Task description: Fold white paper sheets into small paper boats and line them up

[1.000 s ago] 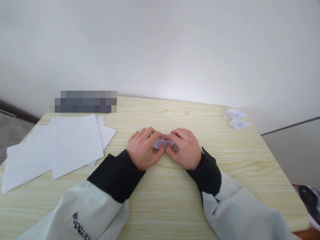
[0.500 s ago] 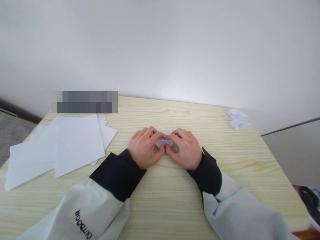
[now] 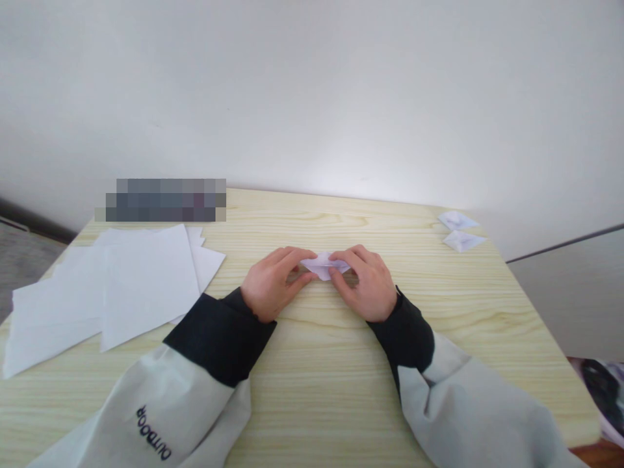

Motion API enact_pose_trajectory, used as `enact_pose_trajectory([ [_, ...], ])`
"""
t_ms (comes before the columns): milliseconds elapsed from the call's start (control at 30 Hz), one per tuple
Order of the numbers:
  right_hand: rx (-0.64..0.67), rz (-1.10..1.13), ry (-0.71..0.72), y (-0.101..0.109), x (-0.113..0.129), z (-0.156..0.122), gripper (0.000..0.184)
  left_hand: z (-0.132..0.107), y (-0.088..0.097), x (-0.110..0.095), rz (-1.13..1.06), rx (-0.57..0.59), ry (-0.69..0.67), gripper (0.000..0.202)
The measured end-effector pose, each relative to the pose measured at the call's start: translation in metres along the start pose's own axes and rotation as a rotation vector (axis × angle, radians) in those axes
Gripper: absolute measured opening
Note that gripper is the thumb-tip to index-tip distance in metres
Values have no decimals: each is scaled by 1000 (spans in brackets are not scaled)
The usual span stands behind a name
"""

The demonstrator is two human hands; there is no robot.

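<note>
A small folded white paper boat (image 3: pixel 324 266) with pointed ends is between my two hands, over the middle of the wooden table (image 3: pixel 312 390). My left hand (image 3: pixel 275 281) pinches its left end, forefinger on the far edge and thumb on the near edge. On the other end, my right hand (image 3: pixel 366 283) grips it the same way, its fingers lying over the right point. The boat's long middle slit faces up. Part of each end is hidden behind my fingers.
Several loose white paper sheets (image 3: pixel 146 286) overlap on the left of the table. Two folded paper boats (image 3: pixel 462 241) lie near the far right edge. A pixelated dark object (image 3: pixel 163 200) stands at the back left, before the white wall (image 3: pixel 312 97).
My fingertips have moved apart from the middle of the paper boat towards its ends. More of the boat shows now, and it looks flatter and wider.
</note>
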State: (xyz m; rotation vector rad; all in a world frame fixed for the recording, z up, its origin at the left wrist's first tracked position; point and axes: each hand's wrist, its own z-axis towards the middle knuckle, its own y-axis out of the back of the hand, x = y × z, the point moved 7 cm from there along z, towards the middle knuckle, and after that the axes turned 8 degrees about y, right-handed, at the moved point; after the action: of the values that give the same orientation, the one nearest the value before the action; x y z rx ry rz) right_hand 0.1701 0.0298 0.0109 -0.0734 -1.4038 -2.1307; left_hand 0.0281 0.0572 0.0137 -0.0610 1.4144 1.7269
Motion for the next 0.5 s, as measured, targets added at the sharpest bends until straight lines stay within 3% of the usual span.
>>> enact_pose_trajectory([
  [167,-19,188,1,4,-17,2,34,2,6,8,-26,-45,119,22],
  [300,-10,293,-26,5,-28,2,22,4,8,15,-56,-48,207,26],
  [500,-125,358,-115,9,-35,1,17,5,11,30,-194,2,338,23],
])
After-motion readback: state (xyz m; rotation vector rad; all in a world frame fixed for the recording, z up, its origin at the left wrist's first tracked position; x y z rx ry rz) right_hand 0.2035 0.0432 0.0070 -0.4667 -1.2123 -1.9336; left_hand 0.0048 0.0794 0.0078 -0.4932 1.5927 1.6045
